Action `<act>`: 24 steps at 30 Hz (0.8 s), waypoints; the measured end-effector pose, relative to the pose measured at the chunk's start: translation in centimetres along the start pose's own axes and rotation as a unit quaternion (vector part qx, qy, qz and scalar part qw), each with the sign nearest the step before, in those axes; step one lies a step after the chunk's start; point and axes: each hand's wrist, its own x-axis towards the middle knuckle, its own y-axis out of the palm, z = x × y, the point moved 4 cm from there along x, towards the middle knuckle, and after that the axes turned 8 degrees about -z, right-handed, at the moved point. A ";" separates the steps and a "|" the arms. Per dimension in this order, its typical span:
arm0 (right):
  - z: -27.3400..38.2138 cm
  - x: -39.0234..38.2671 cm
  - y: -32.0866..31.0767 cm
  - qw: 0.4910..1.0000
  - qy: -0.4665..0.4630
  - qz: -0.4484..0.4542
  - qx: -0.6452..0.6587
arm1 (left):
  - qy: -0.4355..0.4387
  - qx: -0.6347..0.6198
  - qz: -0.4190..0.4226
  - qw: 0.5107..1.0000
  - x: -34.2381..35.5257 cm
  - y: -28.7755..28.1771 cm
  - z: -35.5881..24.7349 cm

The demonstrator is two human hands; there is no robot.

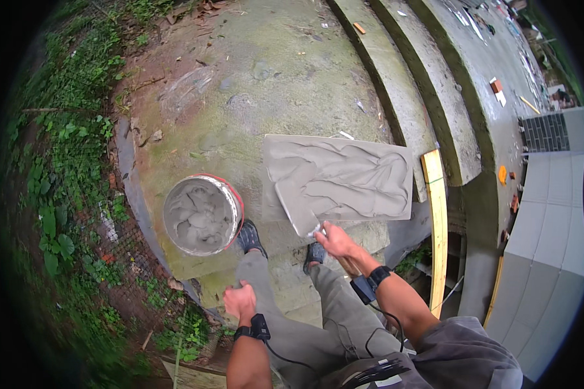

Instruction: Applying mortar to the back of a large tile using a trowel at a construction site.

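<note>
Right hand [336, 241]: grip closed on a trowel [296, 209] spreading mortar over the tile [344, 175].
Left hand [240, 301]: fist on thigh, holding nothing.
Bucket [202, 214]: at 9 o'clock of the tile.

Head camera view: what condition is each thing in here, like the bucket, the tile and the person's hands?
Bucket: upright, nearly full of grey mortar.
Tile: lying flat, covered in wet mortar.
Trowel: blade resting on the tile.
Right hand: gripping the trowel handle.
Left hand: closed, resting on the knee, holding nothing.

A bucket [202, 214] is sitting on the ground left of the tile [339, 176]; a trowel [296, 209] is resting on the tile's near-left corner.
</note>
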 end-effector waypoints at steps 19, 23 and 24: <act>2.8 6.6 -6.0 0.934 -0.074 -0.126 -0.325 | -0.014 -0.043 0.037 0.998 0.3 -0.7 0.2; 1.8 2.7 -4.5 0.949 -0.079 -0.050 -0.300 | -0.022 -0.045 0.023 0.998 0.9 -0.6 0.9; 0.7 2.0 -5.9 0.940 -0.055 -0.057 -0.331 | -0.015 -0.047 0.023 0.999 0.8 -0.6 0.9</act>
